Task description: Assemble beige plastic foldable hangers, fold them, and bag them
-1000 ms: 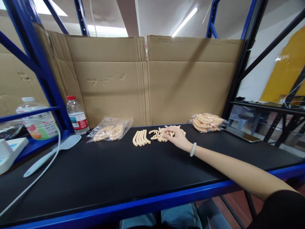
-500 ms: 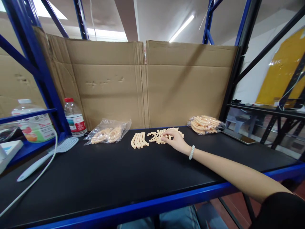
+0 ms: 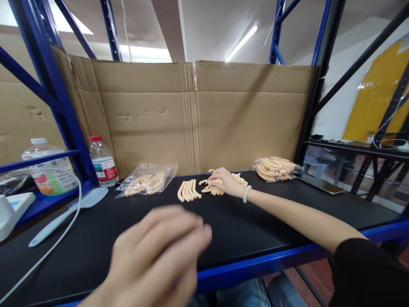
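Observation:
My right hand (image 3: 224, 182), with a pale beaded bracelet on its wrist, reaches over a pile of beige curved, hook-ended pieces (image 3: 219, 191) at the back middle of the black tabletop. Its fingers are bent and drawn together at the pile's left side, and the hand hides what lies between the fingertips. Just left of it, several beige curved strips (image 3: 189, 190) lie side by side in a row. My left hand (image 3: 159, 251) hangs large and close over the front of the table, smeared by motion, with its fingers bent and the fingertips unclear.
Clear plastic bags of beige pieces lie at the back left (image 3: 148, 182) and back right (image 3: 275, 168). A pale hairbrush (image 3: 73, 209), a white cable (image 3: 65, 232) and a red-capped bottle (image 3: 104, 164) are on the left. Cardboard (image 3: 150, 115) walls the back; a flat, dark device (image 3: 322, 185) lies right.
My left hand has come into view from below. My right hand has shifted slightly left over the pile, and the camera has tilted a little upward.

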### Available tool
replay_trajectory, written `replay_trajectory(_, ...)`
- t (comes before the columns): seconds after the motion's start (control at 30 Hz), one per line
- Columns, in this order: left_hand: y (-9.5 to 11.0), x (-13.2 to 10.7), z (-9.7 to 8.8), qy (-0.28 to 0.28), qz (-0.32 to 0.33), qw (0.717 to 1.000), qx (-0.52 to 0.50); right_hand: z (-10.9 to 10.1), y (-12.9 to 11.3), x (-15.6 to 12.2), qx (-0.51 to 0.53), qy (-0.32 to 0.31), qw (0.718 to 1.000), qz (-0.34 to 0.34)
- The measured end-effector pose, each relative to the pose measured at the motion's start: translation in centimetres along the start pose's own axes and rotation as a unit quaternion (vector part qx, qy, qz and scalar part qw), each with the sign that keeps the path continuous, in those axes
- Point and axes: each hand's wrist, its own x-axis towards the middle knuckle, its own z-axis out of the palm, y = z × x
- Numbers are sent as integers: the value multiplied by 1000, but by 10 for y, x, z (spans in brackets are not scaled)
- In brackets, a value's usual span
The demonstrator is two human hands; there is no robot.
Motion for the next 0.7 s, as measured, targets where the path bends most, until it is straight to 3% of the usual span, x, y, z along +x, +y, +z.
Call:
replay_trajectory(0.13, -42, 64, 10, -165, -92, 982, 4, 21, 6, 13, -31, -76, 997, -9)
replay_trajectory(0.2, -71, 73, 24, -237, -134, 962, 16, 23, 8, 15, -11, -109, 994, -2)
replay_trajectory(0.3, -105, 63, 52, -299, -148, 941, 60, 13, 10, 13, 25, -105, 994, 21)
replay_trajectory(0.5, -126, 31, 101, -323, -169, 930, 51, -7, 14, -6, -12, -100, 994, 35)
replay_trajectory(0.7, -128, 19, 114, -314, -153, 937, 10, 1, 11, -24, -12, -125, 991, -42)
